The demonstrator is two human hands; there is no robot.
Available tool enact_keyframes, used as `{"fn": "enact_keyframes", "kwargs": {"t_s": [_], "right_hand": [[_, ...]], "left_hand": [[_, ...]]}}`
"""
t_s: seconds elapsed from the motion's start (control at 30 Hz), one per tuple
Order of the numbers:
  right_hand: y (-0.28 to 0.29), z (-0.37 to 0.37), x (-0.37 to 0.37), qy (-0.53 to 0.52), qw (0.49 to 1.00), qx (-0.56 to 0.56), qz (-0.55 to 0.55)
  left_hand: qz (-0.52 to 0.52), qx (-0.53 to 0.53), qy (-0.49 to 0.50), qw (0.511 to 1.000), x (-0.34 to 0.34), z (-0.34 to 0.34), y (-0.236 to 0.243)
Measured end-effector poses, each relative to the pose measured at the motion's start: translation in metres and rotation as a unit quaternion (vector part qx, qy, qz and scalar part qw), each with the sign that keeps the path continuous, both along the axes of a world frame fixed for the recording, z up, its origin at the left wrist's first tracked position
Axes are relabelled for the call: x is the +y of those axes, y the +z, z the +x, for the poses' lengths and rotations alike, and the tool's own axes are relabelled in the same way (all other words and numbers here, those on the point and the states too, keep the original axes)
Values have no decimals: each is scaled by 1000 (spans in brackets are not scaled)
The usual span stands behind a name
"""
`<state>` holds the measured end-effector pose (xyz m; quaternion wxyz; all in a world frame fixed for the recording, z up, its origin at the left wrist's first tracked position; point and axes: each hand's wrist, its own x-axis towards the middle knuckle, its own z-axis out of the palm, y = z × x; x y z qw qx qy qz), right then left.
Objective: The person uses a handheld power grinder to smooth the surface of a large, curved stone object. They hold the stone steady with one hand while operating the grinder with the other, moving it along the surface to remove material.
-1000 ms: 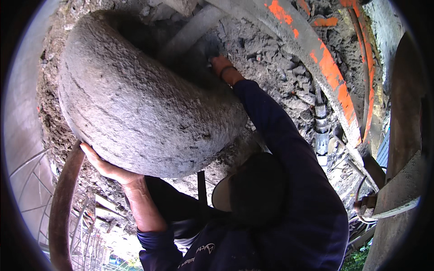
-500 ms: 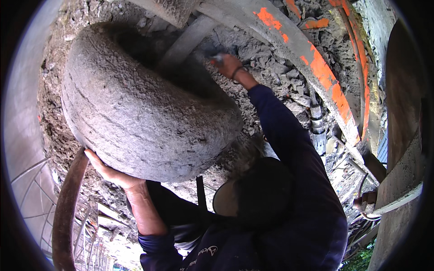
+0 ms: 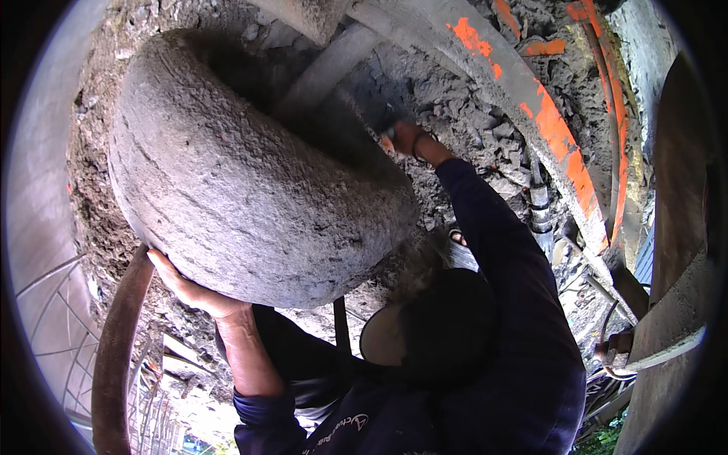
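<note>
A big rounded drum point(image 3: 258, 197), like a concrete mixer's, is crusted with rough grey cement. Its dark mouth faces up and to the far right. Flat against its lower left side lies my left hand point(image 3: 203, 296), fingers stretched along the curve near a curved brown bar point(image 3: 120, 356). My right hand point(image 3: 407, 141) is closed by the right edge of the mouth. In it is a small hand tool point(image 3: 388, 141) with an orange part; blur and the dark background hide its exact kind. Haze hangs around that hand.
A curved steel beam point(image 3: 557, 129), cement-coated with flaking orange paint, arcs across the upper right. Grey rubble point(image 3: 470, 114) lies beneath it. A metal bracket with a bolt point(image 3: 616, 345) sits at the right. A foot in a sandal point(image 3: 458, 237) shows under my right arm.
My right hand has moved nearer and slightly right, with the tool still in it. My left hand stays against the drum. The whole view has shifted a little.
</note>
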<state>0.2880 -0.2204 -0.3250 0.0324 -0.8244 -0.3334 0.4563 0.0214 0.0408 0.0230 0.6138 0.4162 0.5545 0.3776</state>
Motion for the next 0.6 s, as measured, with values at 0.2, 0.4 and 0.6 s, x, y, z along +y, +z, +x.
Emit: {"fn": "enact_keyframes", "kwargs": {"t_s": [0.2, 0.4, 0.6], "right_hand": [[55, 10, 111, 28, 865, -315, 389], [25, -14, 94, 81, 949, -238, 190], [35, -10, 25, 93, 993, -66, 11]], "left_hand": [[54, 33, 2, 998, 1, 1, -5], [35, 32, 11, 999, -1, 6, 0], [-14, -13, 16, 1000, -4, 4, 4]]}}
